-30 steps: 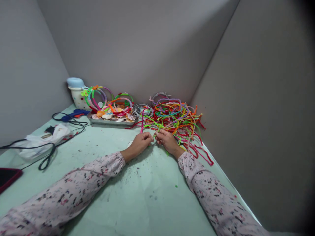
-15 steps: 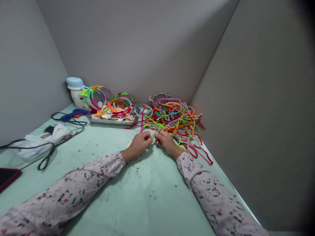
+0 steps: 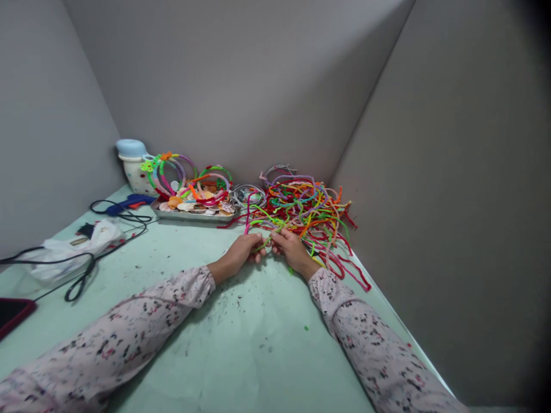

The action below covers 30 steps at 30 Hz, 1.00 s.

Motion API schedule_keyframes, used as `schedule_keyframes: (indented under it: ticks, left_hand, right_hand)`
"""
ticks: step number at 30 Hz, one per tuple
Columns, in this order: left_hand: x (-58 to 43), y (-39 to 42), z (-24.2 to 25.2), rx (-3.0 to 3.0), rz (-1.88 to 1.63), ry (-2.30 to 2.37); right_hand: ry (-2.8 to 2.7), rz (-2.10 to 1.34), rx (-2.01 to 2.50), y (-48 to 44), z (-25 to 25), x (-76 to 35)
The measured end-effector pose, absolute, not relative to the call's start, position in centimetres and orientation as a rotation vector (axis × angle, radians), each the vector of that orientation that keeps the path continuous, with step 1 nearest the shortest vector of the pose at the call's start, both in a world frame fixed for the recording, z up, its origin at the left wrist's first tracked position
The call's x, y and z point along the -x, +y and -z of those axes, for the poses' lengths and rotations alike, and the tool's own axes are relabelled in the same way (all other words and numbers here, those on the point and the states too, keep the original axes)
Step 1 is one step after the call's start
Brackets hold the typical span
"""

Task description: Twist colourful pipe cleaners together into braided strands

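A thin green pipe cleaner runs between my two hands, just above the table. My left hand pinches one part of it with bent fingers. Close by on the right, the fingertips of my right hand are closed on the other part. Directly behind my hands lies a tangled heap of coloured pipe cleaners, its near strands reaching almost to my fingers. Scissors with a yellow handle are partly hidden beside my right wrist.
A metal tray at the back holds shells and pipe-cleaner-wrapped hoops. Coiled grey wire lies beside it. A blue-lidded cup, a blue glue gun, black cable, a plastic bag and a dark red-edged device are left.
My left hand has turned and its fingers have loosened a little, so more of the green pipe cleaner shows. My right hand stays almost in place.
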State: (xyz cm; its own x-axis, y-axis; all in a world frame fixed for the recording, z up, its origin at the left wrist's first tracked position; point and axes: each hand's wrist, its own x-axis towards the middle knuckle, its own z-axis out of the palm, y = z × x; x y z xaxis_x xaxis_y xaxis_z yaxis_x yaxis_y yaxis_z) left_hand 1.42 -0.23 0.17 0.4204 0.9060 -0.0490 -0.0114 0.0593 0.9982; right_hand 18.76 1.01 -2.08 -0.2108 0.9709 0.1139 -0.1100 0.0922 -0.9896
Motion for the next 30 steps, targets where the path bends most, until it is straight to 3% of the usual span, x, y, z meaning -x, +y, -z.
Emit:
schedule_keyframes:
  ticks: [12, 30]
  left_hand:
    - [-1.0, 0.2, -0.3, -1.299, -0.73, 0.838]
    - [-2.0, -0.3, -0.2, -1.727, -0.849, 1.057]
  right_hand:
    - [-1.347, -1.273, 0.981, 1.0, 2.4, -18.8]
    - [-1.233, -1.276, 0.999, 1.1, 2.2, -18.4]
